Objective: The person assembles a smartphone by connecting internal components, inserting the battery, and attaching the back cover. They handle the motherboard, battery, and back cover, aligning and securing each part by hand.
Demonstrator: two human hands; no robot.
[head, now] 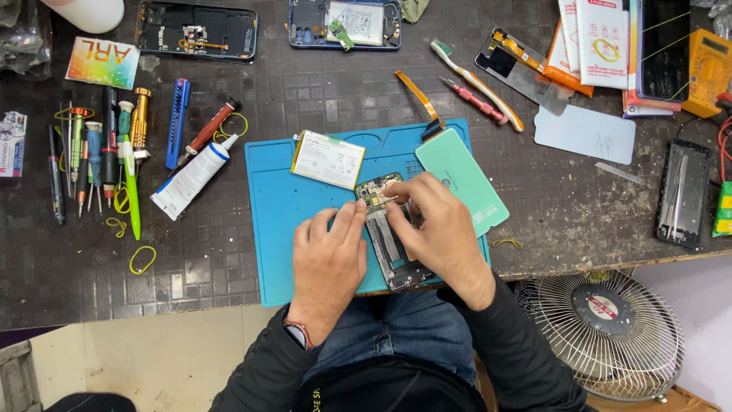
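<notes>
On the blue mat (274, 229) at the near-middle of the surface (229, 99) lies an opened phone (387, 243), back off, its long axis running near-to-far w/ a slight tilt, the far end w/ the circuit board pointing away from the person. Both hands sit right on it: left hand (329, 255) on the phone's left side, fingers curled, fingertips pressing its left edge approx. mid-length; right hand (441, 233) on the right side, thumb & forefinger pinched together over the far end next to the board, whether on a small part or a tool can't tell, too small. So the phone lies betw. the two hands, touching both; the right hand is the nearer one to the board end, the left steadies the frame. Just beyond the phone, on the mat's far left part, a flat white battery (329, 159) lies loose, close to the board end but not touching the hands. To the right, a pale green back cover (461, 179) overlaps the mat's edge, w/ an orange ribbon cable (417, 94) past it. Far left: row of screwdrivers (99, 152) & a white glue tube (192, 177). Far edge: two more opened phones (196, 30). A fan (610, 336) stands below the surface at near right.
</notes>
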